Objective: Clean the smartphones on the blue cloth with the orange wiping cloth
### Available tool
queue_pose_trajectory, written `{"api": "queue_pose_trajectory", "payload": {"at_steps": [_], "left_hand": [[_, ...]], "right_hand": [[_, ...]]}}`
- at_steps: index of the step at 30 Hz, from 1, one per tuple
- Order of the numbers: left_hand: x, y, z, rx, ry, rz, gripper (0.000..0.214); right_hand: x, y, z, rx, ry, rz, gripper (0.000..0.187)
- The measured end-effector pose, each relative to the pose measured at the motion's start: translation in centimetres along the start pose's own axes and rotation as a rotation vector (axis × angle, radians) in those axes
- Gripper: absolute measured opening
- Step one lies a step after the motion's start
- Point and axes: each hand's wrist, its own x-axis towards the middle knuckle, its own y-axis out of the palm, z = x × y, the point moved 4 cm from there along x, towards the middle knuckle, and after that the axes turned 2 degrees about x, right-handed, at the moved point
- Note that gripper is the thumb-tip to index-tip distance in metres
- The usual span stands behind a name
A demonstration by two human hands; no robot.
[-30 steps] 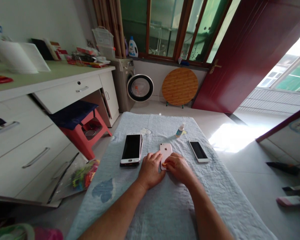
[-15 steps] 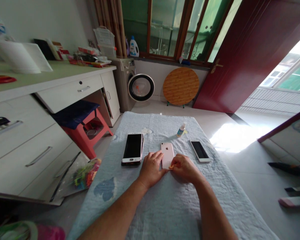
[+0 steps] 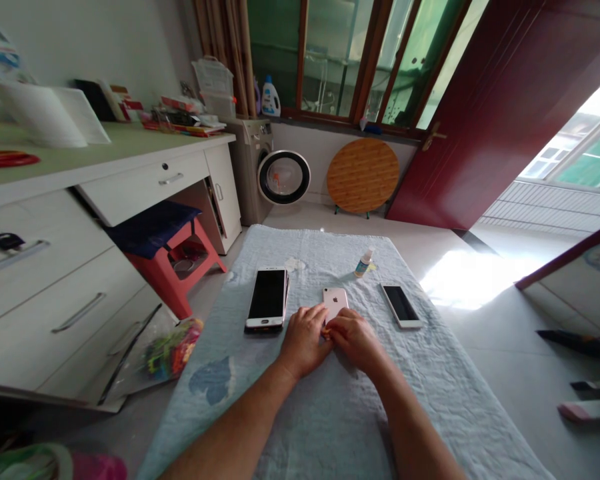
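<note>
A rose-gold phone (image 3: 335, 300) lies face down on a pale blue cloth (image 3: 330, 413). My left hand (image 3: 304, 338) rests against its left edge with curled fingers holding it in place. My right hand (image 3: 353, 337) is closed over the phone's near end, pinching a small orange thing that is mostly hidden. A larger phone (image 3: 267, 297) with a dark screen lies to the left, apparently on top of another phone. A slim white phone (image 3: 401, 305) lies face up to the right. A small bottle (image 3: 363, 263) stands behind them.
White drawers and a desk (image 3: 80, 220) run along the left, with a red stool (image 3: 173, 263) under the desk. A washing machine (image 3: 265, 170) and a round wooden board (image 3: 363, 175) stand at the far wall. Colourful items in a bag (image 3: 173, 347) lie on the floor.
My right hand has slid left along the near end of the rose-gold phone and now covers more of it. My left hand has stayed at the phone's left edge.
</note>
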Motion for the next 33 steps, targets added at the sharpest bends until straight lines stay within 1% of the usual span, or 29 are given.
{"api": "queue_pose_trajectory", "payload": {"at_steps": [2,6,8,10,12,14,16,18,21,28,30,33], "left_hand": [[0.0,0.0,0.0,-0.001,-0.004,0.001,0.049],[0.0,0.2,-0.1,0.022,-0.015,0.024,0.056],[0.0,0.2,-0.1,0.04,-0.023,0.029,0.058],[0.0,0.2,-0.2,0.056,-0.031,0.036,0.058],[0.0,0.1,-0.2,0.066,-0.035,0.04,0.057],[-0.1,0.1,-0.3,0.071,-0.031,0.036,0.055],[-0.1,0.1,-0.3,0.076,-0.024,0.019,0.05],[-0.1,0.1,-0.3,0.082,-0.023,0.001,0.044],[-0.2,0.1,-0.4,0.084,-0.021,-0.002,0.044],[-0.2,0.1,-0.4,0.092,-0.029,0.035,0.055],[-0.2,0.1,-0.4,0.094,-0.033,0.036,0.056],[-0.1,0.2,-0.4,0.093,-0.036,0.032,0.056]], "right_hand": [[0.1,-0.2,-0.8,-0.034,0.046,-0.067,0.019],[0.2,-1.0,-2.8,-0.102,0.191,-0.205,0.02],[0.1,-1.4,-3.4,-0.124,0.246,-0.246,0.022],[0.1,-1.5,-3.5,-0.128,0.259,-0.26,0.023],[0.0,-1.3,-3.1,-0.119,0.231,-0.243,0.021],[0.0,-0.9,-2.3,-0.103,0.169,-0.202,0.021],[0.0,-0.3,-1.3,-0.085,0.107,-0.154,0.023],[0.0,0.1,-0.7,-0.074,0.076,-0.116,0.023],[0.2,0.1,-0.7,-0.077,0.101,-0.101,0.022],[1.7,-1.3,-2.8,-0.173,0.226,-0.04,0.022],[2.4,-1.7,-3.1,-0.225,0.251,-0.04,0.024],[3.6,-2.2,-3.6,-0.294,0.28,-0.073,0.026]]}}
